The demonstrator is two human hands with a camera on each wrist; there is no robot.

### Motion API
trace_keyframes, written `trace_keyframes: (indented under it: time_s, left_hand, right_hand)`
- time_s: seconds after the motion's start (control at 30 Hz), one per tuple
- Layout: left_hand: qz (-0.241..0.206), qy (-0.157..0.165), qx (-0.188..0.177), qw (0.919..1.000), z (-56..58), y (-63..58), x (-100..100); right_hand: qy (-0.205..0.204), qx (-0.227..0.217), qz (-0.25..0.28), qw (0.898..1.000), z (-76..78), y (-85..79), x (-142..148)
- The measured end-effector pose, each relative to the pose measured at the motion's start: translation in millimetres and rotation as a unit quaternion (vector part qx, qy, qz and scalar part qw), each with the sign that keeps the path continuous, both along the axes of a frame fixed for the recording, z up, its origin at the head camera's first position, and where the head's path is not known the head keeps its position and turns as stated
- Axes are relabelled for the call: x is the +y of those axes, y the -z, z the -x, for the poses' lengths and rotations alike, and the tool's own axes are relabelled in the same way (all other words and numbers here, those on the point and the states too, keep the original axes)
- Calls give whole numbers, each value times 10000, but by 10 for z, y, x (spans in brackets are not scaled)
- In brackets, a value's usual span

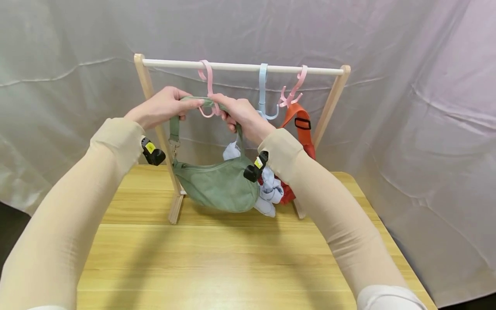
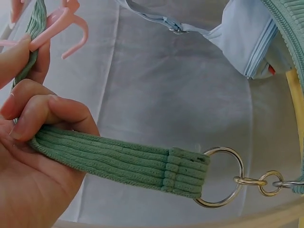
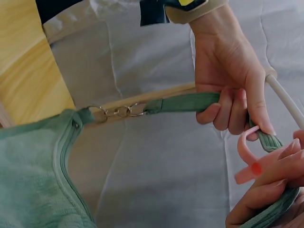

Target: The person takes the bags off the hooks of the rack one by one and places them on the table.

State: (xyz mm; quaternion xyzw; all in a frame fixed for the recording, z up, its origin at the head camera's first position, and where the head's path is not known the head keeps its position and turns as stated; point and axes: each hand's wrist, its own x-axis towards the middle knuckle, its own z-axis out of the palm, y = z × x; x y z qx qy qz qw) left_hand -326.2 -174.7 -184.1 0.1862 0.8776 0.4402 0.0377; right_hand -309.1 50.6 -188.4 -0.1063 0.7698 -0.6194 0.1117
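Note:
A green corduroy shoulder bag (image 1: 217,185) hangs by its strap (image 2: 118,159) below both hands. My left hand (image 1: 164,107) pinches the strap between thumb and fingers, with the strap's end ring and chain dangling below. My right hand (image 1: 246,116) grips the strap on the other side, close to a pink hook (image 1: 209,82) on the rail. Between the hands the strap lies at the prongs of this hook; in the right wrist view a prong (image 3: 244,147) stands against it. Whether the hook bears the bag's weight I cannot tell.
A white rail (image 1: 236,66) on a wooden stand also carries a blue hook (image 1: 262,86) and another pink hook (image 1: 300,82). An orange strap (image 1: 304,125) and a pale blue bag (image 1: 271,189) hang behind my right arm. The stand rests on a wooden table (image 1: 217,258).

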Motion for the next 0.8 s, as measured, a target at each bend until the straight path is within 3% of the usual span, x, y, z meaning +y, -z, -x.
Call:
trace_keyframes:
  time_s: [0.2, 0.4, 0.57, 0.8]
  left_hand:
    - [206, -131, 294, 9993, -22, -40, 17]
    - [489, -269, 892, 9945, -85, -50, 30]
    - [573, -386, 1561, 9853, -133, -20, 66]
    - [706, -613, 2403, 9662, -154, 52, 101]
  right_hand:
    - [126, 432, -347, 9984, 12, -39, -6]
    - [11, 533, -210, 9984, 11, -45, -9]
    - [-102, 646, -132, 9978, 15, -44, -5]
    - [-142, 1155, -338, 9926, -6, -60, 1]
